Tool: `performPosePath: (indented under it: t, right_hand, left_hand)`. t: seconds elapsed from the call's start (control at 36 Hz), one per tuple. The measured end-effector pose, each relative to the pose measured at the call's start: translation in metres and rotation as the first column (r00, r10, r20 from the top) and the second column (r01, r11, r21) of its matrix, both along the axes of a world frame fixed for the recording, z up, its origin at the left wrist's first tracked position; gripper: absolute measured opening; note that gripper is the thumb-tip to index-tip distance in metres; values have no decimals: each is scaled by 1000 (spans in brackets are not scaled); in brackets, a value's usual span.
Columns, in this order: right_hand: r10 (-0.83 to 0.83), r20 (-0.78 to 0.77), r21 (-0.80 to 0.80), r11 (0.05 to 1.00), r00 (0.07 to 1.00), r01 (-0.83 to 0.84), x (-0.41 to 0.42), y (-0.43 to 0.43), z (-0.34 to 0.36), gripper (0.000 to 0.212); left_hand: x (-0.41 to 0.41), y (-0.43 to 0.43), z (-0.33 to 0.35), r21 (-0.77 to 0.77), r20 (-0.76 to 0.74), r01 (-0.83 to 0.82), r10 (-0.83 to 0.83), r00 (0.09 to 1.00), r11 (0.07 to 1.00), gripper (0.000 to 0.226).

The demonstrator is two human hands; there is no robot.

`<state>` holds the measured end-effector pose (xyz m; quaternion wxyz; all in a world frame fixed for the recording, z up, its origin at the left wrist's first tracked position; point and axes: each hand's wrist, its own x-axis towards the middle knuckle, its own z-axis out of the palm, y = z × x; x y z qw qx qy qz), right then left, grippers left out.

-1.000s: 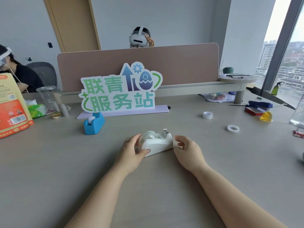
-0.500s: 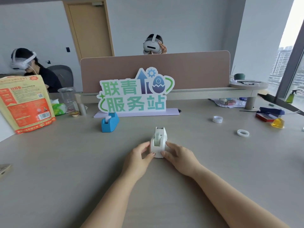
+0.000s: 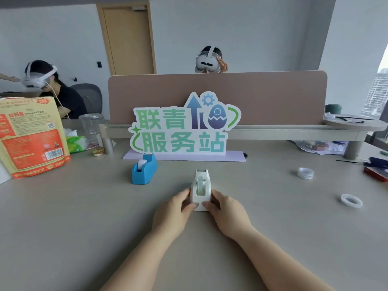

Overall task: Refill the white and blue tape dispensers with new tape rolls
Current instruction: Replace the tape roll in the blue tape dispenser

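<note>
- Both hands are on the white dispenser, which sits on the surface right in front of the person, its cutter end pointing to the far side.
- The left hand presses its fingers and thumb against the left wall; the right hand does the same on the right wall, so each grip is closed against the dispenser body from its own side.
- Handling call: hard moulded plastic, stiff, likely weighted in the base, with smooth sides that could slide under the fingers. The low side walls near the back look like the safest hold, clear of the toothed cutter at the far end.
- The blue dispenser waits further back and to the left, just in front of the sign.
- 2 lots of fresh tape lie well to the right: a small stack further away and 1 loose roll nearer.
- Light stuff, those rolls; pinch them by the rim so they don't deform.
- Change from 1 second ago: the white dispenser lay sideways across the view; half a second back it was already turned end-on, and it now sits squared up between both hands.
</note>
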<state>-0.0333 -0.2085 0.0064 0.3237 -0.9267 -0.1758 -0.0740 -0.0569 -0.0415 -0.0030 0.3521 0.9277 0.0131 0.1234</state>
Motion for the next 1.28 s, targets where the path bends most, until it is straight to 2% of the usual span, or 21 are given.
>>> performPosePath:
  t: [0.11, 0.28, 0.42, 0.5, 0.56, 0.61, 0.67, 0.69, 0.75, 0.83, 0.92, 1.03, 1.28]
  right_hand:
    - [12, -17, 1, 1000, 1000, -12, 38, 33, 0, 26]
    - [37, -46, -1, 999, 998, -37, 94, 76, 2, 26]
    - [39, -29, -27, 999, 999, -39, 111, 86, 0, 27]
    - [32, -42, -32, 999, 999, -33, 105, 84, 1, 25]
    - [14, -59, -38, 999, 998, -16, 99, 83, 5, 25]
    - [-15, -86, -44, 999, 996, 12, 91, 81, 12, 40]
    - [-32, -107, -44, 999, 994, 27, 81, 79, 15, 56]
    - [-29, -116, -41, 999, 993, 24, 77, 77, 15, 61]
    - [-26, -131, -46, 999, 991, 20, 70, 74, 13, 72]
    - [-36, -137, -13, 999, 990, 35, 68, 71, 11, 80]
    - [-55, -147, 29, 998, 988, 59, 71, 71, 9, 81]
    - [-55, -155, 28, 998, 986, 60, 69, 71, 10, 79]
    - [-46, -141, -18, 999, 989, 44, 42, 58, 14, 77]
  left_hand:
    - [35, 34, 0, -13, -20, -11, 11, 1000, 1000, 49]
    - [85, 71, 3, 56, -9, -63, 63, 998, 996, 44]
    - [97, 76, 3, 101, 26, -107, 105, 994, 989, 42]
    - [88, 72, 8, 98, 114, -161, 150, 982, 982, 39]
    - [79, 72, 12, 1, 260, -246, 237, 936, 969, 33]
    - [74, 77, 13, -82, 465, -357, 352, 812, 931, 30]
    - [72, 86, 14, -136, 536, -463, 458, 709, 876, 39]
    - [73, 91, 15, -147, 508, -503, 502, 700, 851, 48]
    - [79, 96, 15, -156, 336, -549, 567, 752, 821, 71]
    - [87, 98, 11, -112, 137, -548, 560, 817, 829, 94]
    - [90, 100, 9, -107, 74, -552, 560, 825, 827, 80]
    - [85, 97, 11, -140, 91, -555, 569, 817, 820, 62]
    - [25, 77, 8, -100, 92, -498, 506, 858, 862, 60]
